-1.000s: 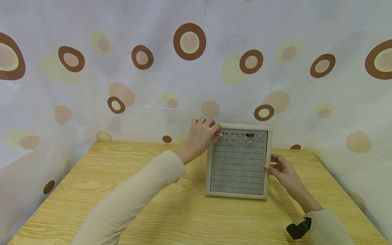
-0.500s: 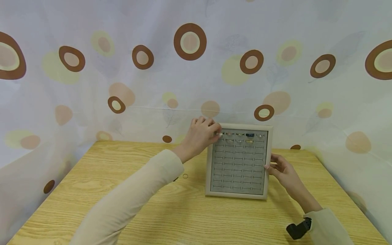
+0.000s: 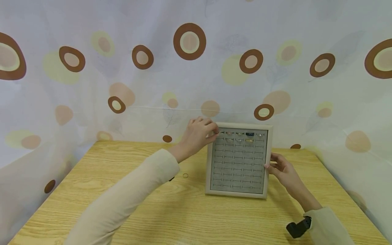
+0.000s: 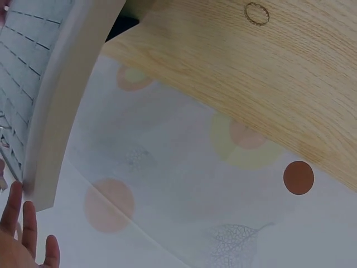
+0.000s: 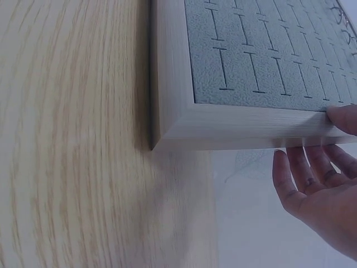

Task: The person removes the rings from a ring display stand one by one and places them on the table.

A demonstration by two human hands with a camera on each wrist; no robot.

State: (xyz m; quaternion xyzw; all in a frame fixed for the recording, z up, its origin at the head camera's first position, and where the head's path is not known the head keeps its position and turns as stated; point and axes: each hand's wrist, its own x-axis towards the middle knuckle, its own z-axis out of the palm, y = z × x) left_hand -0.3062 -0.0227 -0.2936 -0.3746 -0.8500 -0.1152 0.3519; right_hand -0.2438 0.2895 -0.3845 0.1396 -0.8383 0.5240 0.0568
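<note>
A framed ring display [image 3: 238, 163] with a grey slotted pad stands propped on the table. Several rings fill its upper slots, among them a dark blue ring [image 3: 249, 134] and a gold ring [image 3: 249, 140]. At the upper left corner, my left hand [image 3: 197, 134] pinches a small silvery ring at the first slot, mostly covered by the fingertips. On the right side, my right hand [image 3: 283, 172] grips the display's frame [image 5: 251, 125], thumb on the front face and fingers behind the edge. A thin ring [image 4: 257, 14] lies flat on the wood, left of the display.
The wooden table [image 3: 147, 204] reaches back to a patterned curtain [image 3: 153, 85] close behind the display. A small dark thing [image 3: 172, 179] shows beside the left sleeve [image 3: 131, 197]. A black strap mount [image 3: 298, 228] sits at the right cuff.
My left hand has shifted slightly left at the display's upper left corner. The right hand keeps its grip, and the display has tilted very slightly.
</note>
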